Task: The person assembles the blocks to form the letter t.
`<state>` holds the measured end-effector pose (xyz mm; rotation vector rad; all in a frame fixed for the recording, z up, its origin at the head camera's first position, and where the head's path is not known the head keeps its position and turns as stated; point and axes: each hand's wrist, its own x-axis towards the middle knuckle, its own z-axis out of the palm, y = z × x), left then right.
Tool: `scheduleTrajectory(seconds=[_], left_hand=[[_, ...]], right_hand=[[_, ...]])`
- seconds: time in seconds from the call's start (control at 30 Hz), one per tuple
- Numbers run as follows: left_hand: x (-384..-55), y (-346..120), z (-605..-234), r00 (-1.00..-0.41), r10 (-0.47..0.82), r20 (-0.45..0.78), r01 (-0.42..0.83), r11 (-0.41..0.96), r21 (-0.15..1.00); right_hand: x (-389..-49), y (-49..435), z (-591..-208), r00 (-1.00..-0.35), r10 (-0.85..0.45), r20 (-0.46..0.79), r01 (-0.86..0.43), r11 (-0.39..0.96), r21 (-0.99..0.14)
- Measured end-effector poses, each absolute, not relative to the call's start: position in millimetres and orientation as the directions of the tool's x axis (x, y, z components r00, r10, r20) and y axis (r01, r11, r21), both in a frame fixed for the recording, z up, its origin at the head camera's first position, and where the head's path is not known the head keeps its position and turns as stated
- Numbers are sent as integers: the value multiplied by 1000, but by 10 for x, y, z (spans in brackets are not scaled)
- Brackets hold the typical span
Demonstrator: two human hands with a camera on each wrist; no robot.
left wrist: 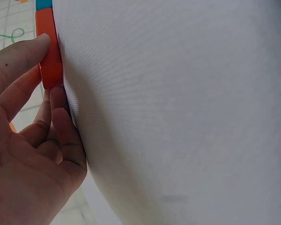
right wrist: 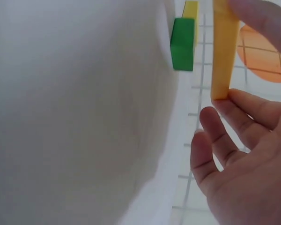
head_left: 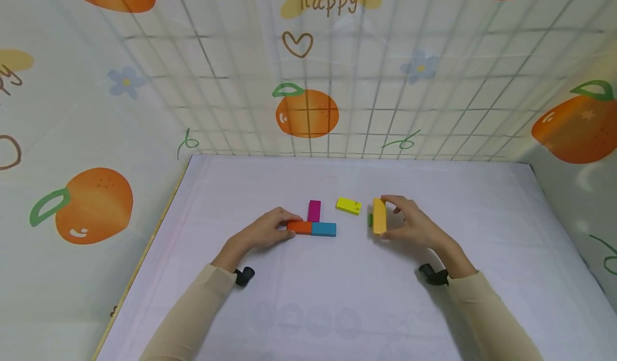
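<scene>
My left hand (head_left: 264,230) pinches the left end of an orange-red block (head_left: 300,228) lying on the table. In the left wrist view its thumb presses one side of that block (left wrist: 50,61). A blue block (head_left: 324,229) touches its right end, and a magenta block (head_left: 314,211) stretches away behind the two. My right hand (head_left: 418,226) holds an amber-yellow block (head_left: 380,216) by its two ends, raised off the table. Under and left of it, partly hidden in the head view, is a green block (right wrist: 183,44). A bright yellow block (head_left: 348,205) lies between the hands, farther back.
A white cloth covers the table (head_left: 308,307). Behind it rises a backdrop (head_left: 231,104) printed with oranges and grid lines, with more printed cloth at both sides. Each wrist wears a small black camera.
</scene>
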<state>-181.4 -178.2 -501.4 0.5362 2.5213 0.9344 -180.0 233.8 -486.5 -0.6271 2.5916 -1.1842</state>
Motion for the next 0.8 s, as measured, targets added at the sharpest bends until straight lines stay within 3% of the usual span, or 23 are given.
scheduleTrajectory(seconds=[0.8], left_hand=[[-1806,-1784,-5015,-848,487,-212,228,694,683]], right_hand=[[-1390,1864,-4616,-826,-558,76,-399,485,-778]])
